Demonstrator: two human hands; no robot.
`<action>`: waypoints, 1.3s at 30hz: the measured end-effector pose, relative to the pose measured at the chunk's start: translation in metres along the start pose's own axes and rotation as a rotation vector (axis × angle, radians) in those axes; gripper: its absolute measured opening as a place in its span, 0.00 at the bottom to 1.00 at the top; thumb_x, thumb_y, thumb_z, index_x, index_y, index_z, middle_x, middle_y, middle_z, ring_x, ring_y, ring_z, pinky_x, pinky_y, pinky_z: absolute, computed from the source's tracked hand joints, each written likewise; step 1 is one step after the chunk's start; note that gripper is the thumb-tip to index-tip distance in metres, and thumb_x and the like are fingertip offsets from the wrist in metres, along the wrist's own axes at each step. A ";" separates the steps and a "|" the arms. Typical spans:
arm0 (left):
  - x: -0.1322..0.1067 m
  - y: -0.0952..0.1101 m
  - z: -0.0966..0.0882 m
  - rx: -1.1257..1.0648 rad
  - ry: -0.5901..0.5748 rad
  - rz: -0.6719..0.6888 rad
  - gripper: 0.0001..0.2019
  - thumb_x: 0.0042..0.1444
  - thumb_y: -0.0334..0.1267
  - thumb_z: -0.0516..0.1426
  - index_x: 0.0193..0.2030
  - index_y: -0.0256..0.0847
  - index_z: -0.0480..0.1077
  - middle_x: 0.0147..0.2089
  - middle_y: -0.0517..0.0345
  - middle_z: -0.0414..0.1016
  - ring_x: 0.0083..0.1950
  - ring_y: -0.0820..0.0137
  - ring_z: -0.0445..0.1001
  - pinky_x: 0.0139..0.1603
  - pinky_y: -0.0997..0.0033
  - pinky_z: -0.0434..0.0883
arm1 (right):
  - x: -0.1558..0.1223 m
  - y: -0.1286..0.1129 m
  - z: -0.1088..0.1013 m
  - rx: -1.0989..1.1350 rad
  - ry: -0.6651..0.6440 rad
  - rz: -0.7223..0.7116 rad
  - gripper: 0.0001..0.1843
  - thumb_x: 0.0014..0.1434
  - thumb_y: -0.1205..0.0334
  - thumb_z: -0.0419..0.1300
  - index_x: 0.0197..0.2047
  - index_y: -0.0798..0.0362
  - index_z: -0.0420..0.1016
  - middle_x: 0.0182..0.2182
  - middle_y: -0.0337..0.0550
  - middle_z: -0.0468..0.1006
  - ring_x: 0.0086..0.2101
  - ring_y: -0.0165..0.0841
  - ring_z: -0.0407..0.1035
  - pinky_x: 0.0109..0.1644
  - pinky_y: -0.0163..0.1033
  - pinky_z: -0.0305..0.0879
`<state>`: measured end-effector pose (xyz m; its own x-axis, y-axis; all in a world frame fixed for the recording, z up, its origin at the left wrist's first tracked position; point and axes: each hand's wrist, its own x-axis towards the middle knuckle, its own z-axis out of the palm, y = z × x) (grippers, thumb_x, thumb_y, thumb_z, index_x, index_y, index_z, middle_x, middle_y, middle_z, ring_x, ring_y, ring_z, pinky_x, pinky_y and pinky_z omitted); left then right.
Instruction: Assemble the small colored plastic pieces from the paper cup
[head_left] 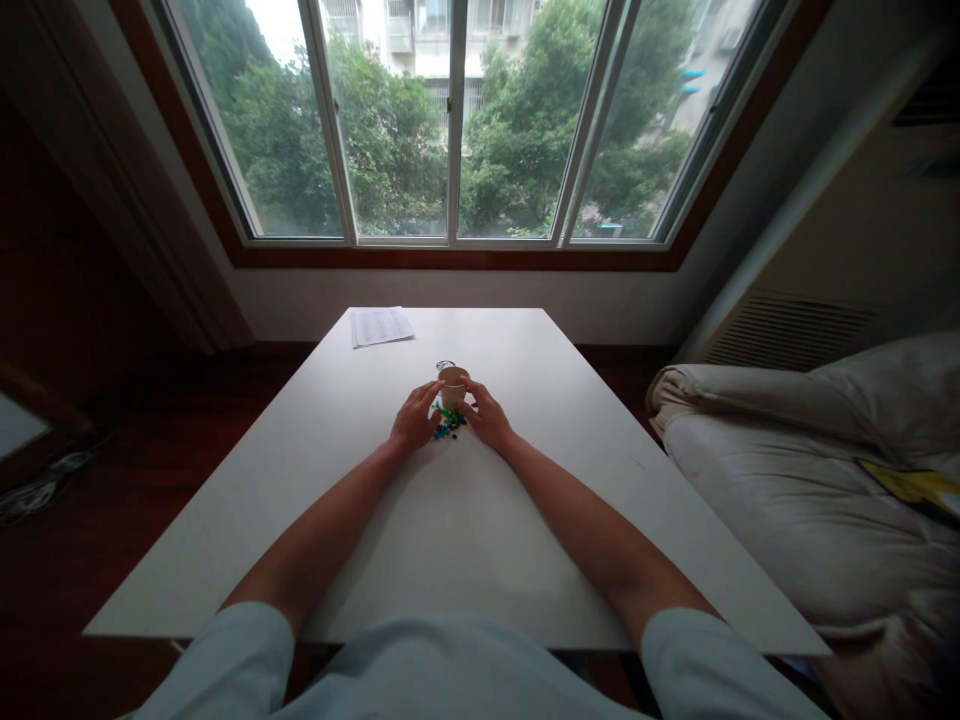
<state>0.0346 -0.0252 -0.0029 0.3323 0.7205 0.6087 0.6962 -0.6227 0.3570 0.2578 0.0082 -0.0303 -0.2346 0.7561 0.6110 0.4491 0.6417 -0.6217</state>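
Note:
A small light-brown paper cup stands upright near the middle of the white table. My left hand is at its left side, fingertips against the rim and thumb pointing towards the beads. From the right, my right hand curves around the cup with its fingers at the rim. The two hands hold the cup between them. A loose pile of small green, blue and dark beads lies on the table just before the cup, partly between my thumbs. What is inside the cup cannot be made out.
Behind the cup lies a thin dark loop, like a cord. Printed sheets rest at the far left corner of the white table. A covered sofa stands along the right side, and a window is beyond the table.

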 end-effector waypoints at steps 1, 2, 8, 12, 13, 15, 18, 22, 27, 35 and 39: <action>0.000 0.000 0.000 0.005 0.003 -0.003 0.34 0.61 0.29 0.53 0.74 0.45 0.57 0.72 0.47 0.64 0.71 0.57 0.64 0.70 0.48 0.68 | 0.000 0.000 0.000 -0.005 0.001 -0.002 0.32 0.68 0.55 0.58 0.74 0.42 0.60 0.66 0.49 0.69 0.60 0.45 0.69 0.52 0.50 0.78; 0.000 0.000 0.000 0.010 0.007 -0.006 0.34 0.61 0.29 0.54 0.75 0.44 0.57 0.72 0.47 0.65 0.71 0.57 0.64 0.70 0.47 0.68 | 0.000 0.000 0.000 -0.010 0.001 -0.005 0.33 0.68 0.54 0.58 0.74 0.42 0.59 0.66 0.49 0.69 0.59 0.45 0.69 0.52 0.51 0.78; 0.001 -0.001 0.000 0.022 0.064 -0.058 0.24 0.62 0.31 0.54 0.66 0.42 0.65 0.63 0.46 0.71 0.63 0.57 0.70 0.65 0.50 0.71 | -0.002 -0.008 -0.005 -0.067 0.063 0.012 0.35 0.69 0.51 0.57 0.76 0.43 0.55 0.63 0.52 0.70 0.54 0.45 0.73 0.50 0.51 0.79; 0.000 -0.005 0.000 0.069 0.068 -0.171 0.12 0.63 0.33 0.54 0.51 0.42 0.73 0.50 0.48 0.75 0.52 0.58 0.73 0.56 0.53 0.74 | -0.001 -0.013 -0.010 -0.087 0.136 0.010 0.33 0.71 0.47 0.54 0.75 0.44 0.56 0.59 0.53 0.71 0.51 0.44 0.74 0.47 0.50 0.79; 0.000 -0.006 0.000 0.091 0.035 -0.182 0.09 0.63 0.34 0.55 0.48 0.42 0.74 0.47 0.49 0.75 0.51 0.59 0.73 0.55 0.54 0.73 | -0.001 -0.013 -0.011 -0.090 0.148 0.009 0.32 0.71 0.47 0.54 0.74 0.44 0.57 0.58 0.53 0.72 0.50 0.44 0.74 0.47 0.49 0.79; 0.000 -0.007 0.000 0.136 -0.062 -0.185 0.06 0.63 0.36 0.56 0.43 0.43 0.75 0.44 0.50 0.75 0.48 0.59 0.73 0.53 0.56 0.72 | 0.000 -0.013 -0.012 -0.097 0.165 0.014 0.31 0.72 0.46 0.53 0.73 0.45 0.59 0.57 0.53 0.72 0.49 0.43 0.74 0.46 0.49 0.79; -0.001 -0.004 -0.001 0.173 -0.175 -0.177 0.07 0.62 0.41 0.59 0.43 0.44 0.77 0.44 0.51 0.76 0.47 0.59 0.73 0.52 0.57 0.71 | 0.000 -0.012 -0.011 -0.102 0.168 0.023 0.29 0.72 0.45 0.52 0.71 0.46 0.62 0.56 0.53 0.72 0.48 0.43 0.74 0.45 0.48 0.78; -0.001 0.001 -0.002 0.180 -0.210 -0.168 0.10 0.61 0.46 0.61 0.45 0.45 0.78 0.45 0.50 0.77 0.48 0.59 0.73 0.52 0.58 0.70 | 0.001 -0.011 -0.010 -0.093 0.168 0.028 0.27 0.72 0.46 0.53 0.69 0.46 0.65 0.56 0.52 0.73 0.47 0.42 0.74 0.45 0.49 0.78; -0.001 0.002 -0.001 0.213 -0.217 -0.159 0.13 0.61 0.50 0.61 0.46 0.45 0.78 0.45 0.50 0.77 0.49 0.59 0.73 0.51 0.59 0.70 | 0.001 -0.012 -0.010 -0.088 0.158 0.033 0.24 0.72 0.47 0.53 0.66 0.46 0.68 0.55 0.51 0.73 0.46 0.42 0.74 0.47 0.50 0.78; 0.000 -0.003 0.000 0.209 -0.232 -0.143 0.10 0.63 0.46 0.61 0.46 0.45 0.79 0.45 0.50 0.77 0.48 0.59 0.74 0.50 0.60 0.70 | 0.001 -0.015 -0.012 -0.069 0.143 0.041 0.24 0.72 0.48 0.53 0.66 0.46 0.69 0.55 0.51 0.73 0.45 0.41 0.75 0.44 0.48 0.79; 0.000 -0.003 -0.001 0.208 -0.231 -0.142 0.09 0.64 0.44 0.59 0.46 0.45 0.79 0.45 0.51 0.77 0.47 0.60 0.74 0.49 0.60 0.70 | 0.001 -0.015 -0.012 -0.072 0.143 0.044 0.24 0.71 0.48 0.53 0.66 0.46 0.68 0.55 0.51 0.73 0.45 0.41 0.75 0.43 0.48 0.79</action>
<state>0.0322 -0.0237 -0.0037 0.3416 0.8605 0.3779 0.8527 -0.4529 0.2604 0.2613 -0.0022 -0.0144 -0.0902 0.7542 0.6505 0.5179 0.5934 -0.6162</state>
